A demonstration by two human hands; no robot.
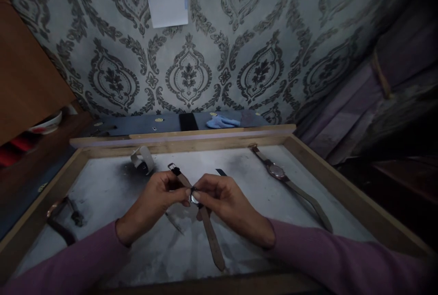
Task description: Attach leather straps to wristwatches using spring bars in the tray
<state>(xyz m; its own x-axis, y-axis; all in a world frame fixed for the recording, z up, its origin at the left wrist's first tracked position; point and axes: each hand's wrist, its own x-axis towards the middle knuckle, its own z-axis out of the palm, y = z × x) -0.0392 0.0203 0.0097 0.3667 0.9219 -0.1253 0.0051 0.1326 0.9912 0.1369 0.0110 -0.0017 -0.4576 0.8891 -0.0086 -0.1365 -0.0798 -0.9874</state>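
Between my two hands is a wristwatch (211,235) with a brown strap, its buckle end pointing away and its long strap end hanging toward me. My left hand (160,197) pinches it at the left side of the case. From the right, my right hand (222,199) grips the case with thumb and fingers, covering part of it. Beneath my left hand lies a thin pointed tool (175,223), partly hidden. A dark flat piece (221,172) shows just behind my right hand; its kind is unclear.
A wooden-rimmed tray (315,185) with a white floor surrounds the work. In it lie a white-strapped watch (143,160), a brown-strapped watch (276,171) and a dark-strapped watch (56,215). Behind its rim are a black phone-like slab (188,122) and a blue cloth (223,122).
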